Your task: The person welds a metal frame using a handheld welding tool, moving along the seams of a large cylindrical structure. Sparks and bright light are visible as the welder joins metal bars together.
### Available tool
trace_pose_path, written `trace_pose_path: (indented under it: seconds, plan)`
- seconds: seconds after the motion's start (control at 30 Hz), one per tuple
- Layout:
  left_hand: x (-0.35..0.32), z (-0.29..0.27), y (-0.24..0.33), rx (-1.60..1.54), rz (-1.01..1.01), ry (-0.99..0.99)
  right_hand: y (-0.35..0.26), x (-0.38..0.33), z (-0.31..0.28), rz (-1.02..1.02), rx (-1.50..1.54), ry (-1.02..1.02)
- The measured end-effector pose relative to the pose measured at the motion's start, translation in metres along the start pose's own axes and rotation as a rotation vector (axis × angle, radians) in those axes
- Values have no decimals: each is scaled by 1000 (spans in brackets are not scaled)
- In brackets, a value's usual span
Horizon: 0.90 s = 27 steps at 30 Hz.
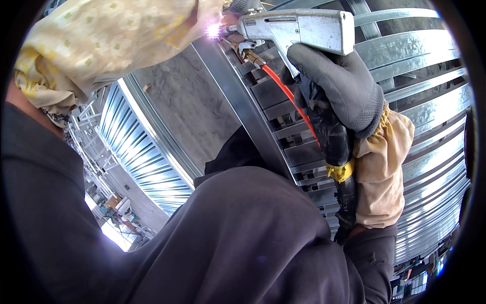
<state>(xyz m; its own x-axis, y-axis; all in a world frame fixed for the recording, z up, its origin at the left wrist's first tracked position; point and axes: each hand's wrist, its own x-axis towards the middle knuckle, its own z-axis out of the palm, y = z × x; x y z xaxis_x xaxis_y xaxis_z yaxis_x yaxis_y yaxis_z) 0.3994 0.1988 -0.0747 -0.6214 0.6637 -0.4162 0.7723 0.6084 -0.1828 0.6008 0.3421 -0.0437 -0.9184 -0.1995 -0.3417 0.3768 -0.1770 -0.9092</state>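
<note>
- Torch (298, 30) flared at its tip, near a bar (243, 101).
- Right hand (347, 83) clasped its handle.
- Left hand (240, 6) mostly hidden; its hold couldn't be told.

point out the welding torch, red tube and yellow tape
Welding torch (309, 29), head view: side of its silver body
Red tube (289, 93), head view: middle of its visible length
Yellow tape (340, 172), head view: band's front
</note>
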Motion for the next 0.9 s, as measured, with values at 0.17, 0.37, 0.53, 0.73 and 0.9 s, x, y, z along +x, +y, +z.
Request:
trace_pose_path:
  seconds: [0.17,0.37,0.53,0.73,0.9]
  plan:
    - [3,-3,1,53,-8,-66,-3,-3,-1,47,27,-9]
    - [3,5,-3,18,4,5,4,-2,-2,-77,7,-9]
    - [2,-5,1,10,-10,-69,-5,-7,0,64,54,5]
    - [0,-5,0,1,10,-35,-2,-9,4,43,-3,43]
    - [-1,-6,1,-25,2,-57,-20,-12,-2,334,89,-26]
